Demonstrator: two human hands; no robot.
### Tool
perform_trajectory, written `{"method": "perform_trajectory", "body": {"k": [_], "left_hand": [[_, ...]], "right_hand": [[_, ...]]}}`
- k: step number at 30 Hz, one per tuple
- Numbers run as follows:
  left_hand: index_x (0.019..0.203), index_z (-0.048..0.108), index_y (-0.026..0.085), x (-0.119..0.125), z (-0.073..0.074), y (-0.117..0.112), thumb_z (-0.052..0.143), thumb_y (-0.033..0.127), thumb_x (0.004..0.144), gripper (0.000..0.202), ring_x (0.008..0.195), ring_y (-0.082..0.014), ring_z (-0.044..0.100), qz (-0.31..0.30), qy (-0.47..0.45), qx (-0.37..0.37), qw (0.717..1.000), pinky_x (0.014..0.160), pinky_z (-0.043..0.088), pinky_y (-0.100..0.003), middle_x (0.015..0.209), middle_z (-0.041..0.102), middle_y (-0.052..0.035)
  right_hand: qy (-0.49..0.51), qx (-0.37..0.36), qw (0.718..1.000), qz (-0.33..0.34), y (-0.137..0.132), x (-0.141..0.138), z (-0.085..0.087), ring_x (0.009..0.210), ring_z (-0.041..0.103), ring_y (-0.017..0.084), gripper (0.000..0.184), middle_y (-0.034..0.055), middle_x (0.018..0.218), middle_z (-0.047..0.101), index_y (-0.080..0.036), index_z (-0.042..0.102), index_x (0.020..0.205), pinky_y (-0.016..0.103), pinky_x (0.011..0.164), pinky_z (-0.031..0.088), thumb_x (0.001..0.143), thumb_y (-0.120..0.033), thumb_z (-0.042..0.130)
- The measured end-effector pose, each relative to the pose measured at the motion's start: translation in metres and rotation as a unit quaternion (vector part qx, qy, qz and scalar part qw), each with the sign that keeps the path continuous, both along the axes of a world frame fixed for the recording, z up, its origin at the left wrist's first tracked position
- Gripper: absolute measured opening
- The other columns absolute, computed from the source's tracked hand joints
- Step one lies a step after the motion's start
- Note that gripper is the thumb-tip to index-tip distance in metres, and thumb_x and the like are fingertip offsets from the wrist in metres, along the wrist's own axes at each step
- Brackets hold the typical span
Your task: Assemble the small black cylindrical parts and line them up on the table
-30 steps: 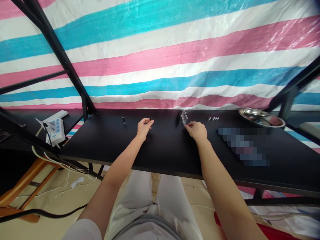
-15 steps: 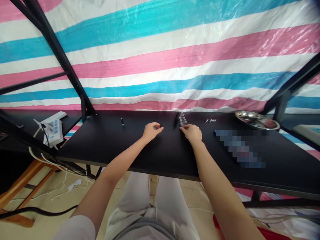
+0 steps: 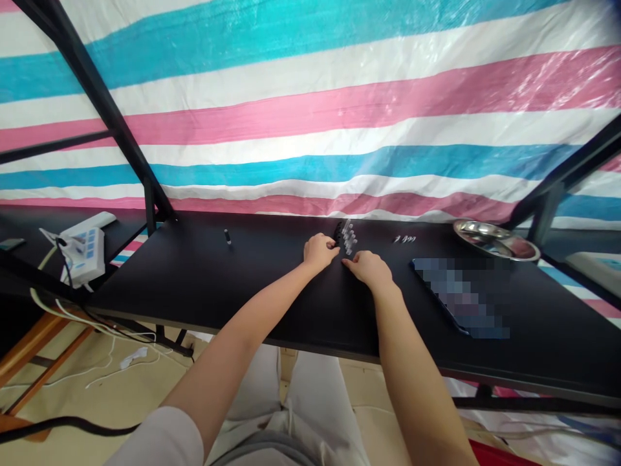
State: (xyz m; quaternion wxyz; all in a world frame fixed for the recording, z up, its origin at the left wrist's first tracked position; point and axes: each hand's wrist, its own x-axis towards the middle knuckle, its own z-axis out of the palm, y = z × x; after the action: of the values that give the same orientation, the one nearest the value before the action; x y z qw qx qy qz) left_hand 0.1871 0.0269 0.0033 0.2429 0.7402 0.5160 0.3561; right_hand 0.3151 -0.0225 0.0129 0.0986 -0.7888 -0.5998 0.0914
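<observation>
A cluster of small clear vials in a black holder (image 3: 346, 235) stands at the middle back of the black table (image 3: 252, 285). My left hand (image 3: 319, 251) is closed, its fingertips against the holder's left side. What it pinches is hidden. My right hand (image 3: 370, 268) rests on the table just below and right of the cluster. Its fingers are curled together and point at the vials, and I cannot see anything between them.
A small black piece (image 3: 227, 237) lies alone at the back left. A few tiny metal pieces (image 3: 404, 239) lie right of the vials. At the right are a steel bowl (image 3: 495, 232) and a blurred flat item (image 3: 460, 294). A power strip (image 3: 82, 249) with cables sits far left.
My left hand has moved right across the table with a small black piece pinched in it, up to the vial holder. My right hand has stayed by the cluster.
</observation>
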Motion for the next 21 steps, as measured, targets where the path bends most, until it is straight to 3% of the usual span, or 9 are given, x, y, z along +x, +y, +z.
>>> {"method": "perform_trajectory", "body": {"k": [7, 14, 18, 21], "left_hand": [[0.072, 0.069, 0.019, 0.003, -0.006, -0.002, 0.067, 0.029, 0.073, 0.010, 0.087, -0.0236, 0.054, 0.006, 0.103, 0.008, 0.995, 0.080, 0.036, -0.035, 0.080, 0.060, -0.0066], [0.082, 0.069, 0.018, -0.002, -0.005, -0.001, 0.066, 0.037, 0.073, 0.020, 0.086, -0.0255, 0.055, 0.000, 0.155, 0.022, 0.988, 0.076, 0.038, -0.036, 0.082, 0.061, -0.0086], [0.087, 0.068, 0.017, -0.033, 0.013, -0.012, 0.062, 0.031, 0.076, 0.018, 0.084, -0.0238, 0.056, -0.052, 0.241, 0.068, 0.967, 0.073, 0.041, -0.033, 0.087, 0.061, -0.0098], [0.106, 0.061, 0.017, -0.072, 0.036, -0.025, 0.051, 0.027, 0.083, 0.027, 0.093, -0.0238, 0.053, -0.031, 0.300, 0.150, 0.942, 0.077, 0.041, -0.034, 0.104, 0.059, -0.0096]], "right_hand": [[0.002, -0.016, 1.000, 0.020, -0.002, -0.002, 0.002, 0.077, 0.063, 0.025, 0.028, 0.0131, 0.081, 0.065, -0.017, 0.065, 0.076, 0.032, 0.062, 0.044, 0.077, -0.043, 0.055], [0.002, -0.020, 0.999, 0.043, -0.003, -0.004, 0.006, 0.077, 0.062, 0.024, 0.024, 0.0117, 0.078, 0.065, -0.018, 0.066, 0.074, 0.030, 0.062, 0.042, 0.078, -0.038, 0.054], [0.000, 0.011, 0.997, 0.072, -0.004, -0.007, 0.009, 0.072, 0.060, 0.021, 0.024, 0.0093, 0.071, 0.064, -0.018, 0.065, 0.069, 0.027, 0.059, 0.039, 0.078, -0.034, 0.050], [0.013, 0.037, 0.993, 0.112, -0.006, -0.012, 0.010, 0.067, 0.057, 0.018, 0.025, 0.0068, 0.066, 0.062, -0.019, 0.060, 0.062, 0.025, 0.058, 0.035, 0.079, -0.033, 0.048]]}}
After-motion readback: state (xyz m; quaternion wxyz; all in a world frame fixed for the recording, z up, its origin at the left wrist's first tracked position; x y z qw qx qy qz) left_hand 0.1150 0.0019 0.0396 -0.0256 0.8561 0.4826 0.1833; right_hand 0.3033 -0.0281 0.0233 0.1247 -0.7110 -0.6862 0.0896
